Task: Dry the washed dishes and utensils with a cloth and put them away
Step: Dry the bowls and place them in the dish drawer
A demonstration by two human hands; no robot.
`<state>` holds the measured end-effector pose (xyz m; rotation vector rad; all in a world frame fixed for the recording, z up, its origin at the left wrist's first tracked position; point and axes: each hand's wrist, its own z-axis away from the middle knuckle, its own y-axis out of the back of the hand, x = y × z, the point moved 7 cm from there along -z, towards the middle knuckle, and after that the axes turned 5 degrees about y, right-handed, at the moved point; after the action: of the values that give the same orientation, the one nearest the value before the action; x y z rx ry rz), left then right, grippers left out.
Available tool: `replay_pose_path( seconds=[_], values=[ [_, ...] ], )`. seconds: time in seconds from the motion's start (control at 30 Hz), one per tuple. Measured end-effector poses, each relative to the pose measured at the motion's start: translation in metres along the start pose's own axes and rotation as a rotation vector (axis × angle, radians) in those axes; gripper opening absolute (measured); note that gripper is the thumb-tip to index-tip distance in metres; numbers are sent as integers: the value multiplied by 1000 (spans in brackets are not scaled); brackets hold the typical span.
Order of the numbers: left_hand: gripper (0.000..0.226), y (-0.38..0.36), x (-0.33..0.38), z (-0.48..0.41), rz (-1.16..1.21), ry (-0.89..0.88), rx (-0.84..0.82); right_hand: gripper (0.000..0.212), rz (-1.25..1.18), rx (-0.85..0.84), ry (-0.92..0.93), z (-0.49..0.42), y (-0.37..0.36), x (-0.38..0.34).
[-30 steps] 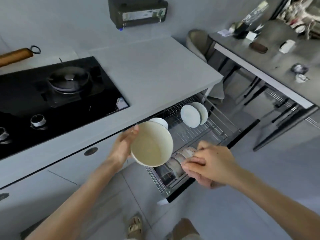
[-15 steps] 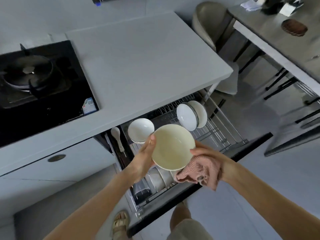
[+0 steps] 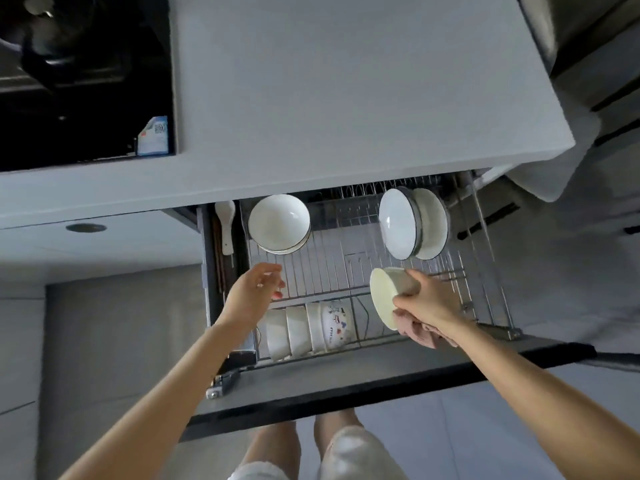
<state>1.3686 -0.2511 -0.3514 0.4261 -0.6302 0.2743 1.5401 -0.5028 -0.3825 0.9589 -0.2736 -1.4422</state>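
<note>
Cream bowl on edge at right centre of frame, over pulled-out wire rack; grasped by right hand, fingers over the outer wall, pink cloth bunched under the same palm; left hand left of centre, released, fingers loosely spread, holding nothing. Risks, as judged: one-handed hold shared with cloth, so likely to slip if fabric shifts; rim close to upright plates above, a knock probable if swung up; could tip or roll if seated between wires badly; row of small bowls at lower centre exposed to a drop; support from free hand advisable.
</note>
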Motion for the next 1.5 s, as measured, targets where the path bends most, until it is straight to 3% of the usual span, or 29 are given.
replay_pose_path(
  seconds=[0.1,0.33,0.77,0.97,1.07,1.2,1.37,1.5],
  values=[
    [23,9,-17,-9,90,52,52,66,184,-30,-12,-30,-35,8],
    [20,18,-36,-23,160,131,115,49,250,15,-147,-52,-97,41],
    [26,26,-64,-22,180,230,172,60,253,20,-260,-44,-138,34],
    [23,30,-69,-7,234,255,186,78,295,-71,-154,-49,-121,31],
    [22,39,-66,8,264,231,206,85,268,-25,-25,-35,-88,-2],
    [21,59,-64,35,318,191,217,75,14,3,129,-12,-59,-84],
    [13,103,-77,81,403,99,279,45,-371,-87,370,35,-59,-224],
    [17,169,-114,130,570,65,440,41,-410,-207,600,96,-95,-330]
  ],
)
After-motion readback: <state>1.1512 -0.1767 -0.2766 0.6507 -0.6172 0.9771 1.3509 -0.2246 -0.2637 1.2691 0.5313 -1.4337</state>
